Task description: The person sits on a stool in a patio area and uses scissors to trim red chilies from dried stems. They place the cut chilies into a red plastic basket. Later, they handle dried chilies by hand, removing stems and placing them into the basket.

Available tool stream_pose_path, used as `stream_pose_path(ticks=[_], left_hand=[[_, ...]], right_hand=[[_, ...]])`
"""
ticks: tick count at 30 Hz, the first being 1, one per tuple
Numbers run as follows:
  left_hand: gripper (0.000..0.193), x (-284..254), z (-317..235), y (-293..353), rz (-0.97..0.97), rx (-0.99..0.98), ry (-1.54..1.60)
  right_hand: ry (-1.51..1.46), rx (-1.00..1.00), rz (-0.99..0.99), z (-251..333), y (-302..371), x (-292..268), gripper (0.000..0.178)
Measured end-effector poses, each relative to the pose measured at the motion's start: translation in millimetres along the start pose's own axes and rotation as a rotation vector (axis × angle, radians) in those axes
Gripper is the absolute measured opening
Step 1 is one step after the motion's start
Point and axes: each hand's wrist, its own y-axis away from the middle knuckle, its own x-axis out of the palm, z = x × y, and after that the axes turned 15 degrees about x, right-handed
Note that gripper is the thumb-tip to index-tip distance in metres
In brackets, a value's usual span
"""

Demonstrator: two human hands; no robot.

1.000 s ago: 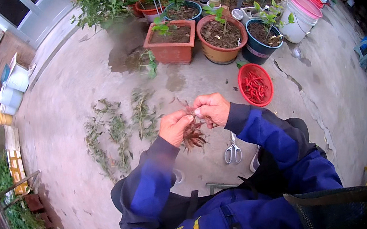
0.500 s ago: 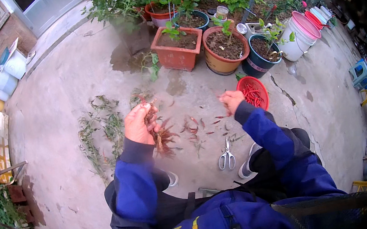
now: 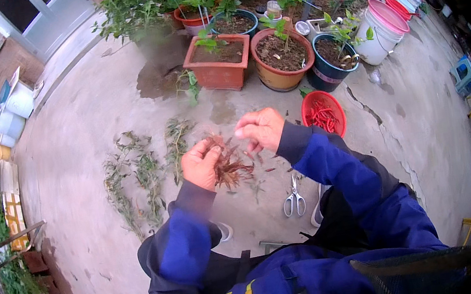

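Observation:
My left hand [image 3: 200, 163] is closed on a bunch of dried chillies [image 3: 222, 149], reddish-brown and shrivelled, just above the ground. Close to its right side, my right hand [image 3: 263, 129] hovers with bent fingers, thumb and forefinger a little apart; I see nothing between them. Under the hands lies a pile of dried brownish-red pods [image 3: 235, 174], partly hidden by them. A red bowl [image 3: 334, 105] with red chillies [image 3: 321, 117] in it stands to the right, beyond my right forearm. Scissors [image 3: 294, 202] with pale handles rest on the ground between my feet.
Wilted green plants [image 3: 145, 171] lie on the concrete left of my hands. Ahead stand a square terracotta planter [image 3: 218, 70], a round brown pot [image 3: 286, 75] and a dark green pot [image 3: 328, 75]. A white bucket [image 3: 375, 41] is at the far right. A crack [image 3: 365, 104] crosses the ground.
My right hand has moved left from beside the red bowl to the bunch, its fingers loosening. My left hand has shifted slightly right and down with the bunch. The view has turned a little.

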Motion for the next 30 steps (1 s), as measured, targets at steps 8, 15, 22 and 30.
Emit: stream_pose_path(ticks=[8, 15, 22, 30], left_hand=[[0.009, 40, 20, 2, 0.062, -0.017, -0.173], [0.011, 51, 7, 1, 0.109, -0.149, -0.146], [0.012, 31, 5, 0, 0.138, -0.131, -0.168], [0.014, -3, -20, -14, -0.127, -0.071, -0.003]], right_hand=[[0.247, -0.385, -0.163, -51, 0, -7, 0.019], [0.693, -0.443, -0.308, -43, 6, -14, 0.015], [1.163, -0.269, -0.517, -48, 0, -39, 0.017], [1.106, -0.125, -0.761, -30, -1, -71, 0.018]])
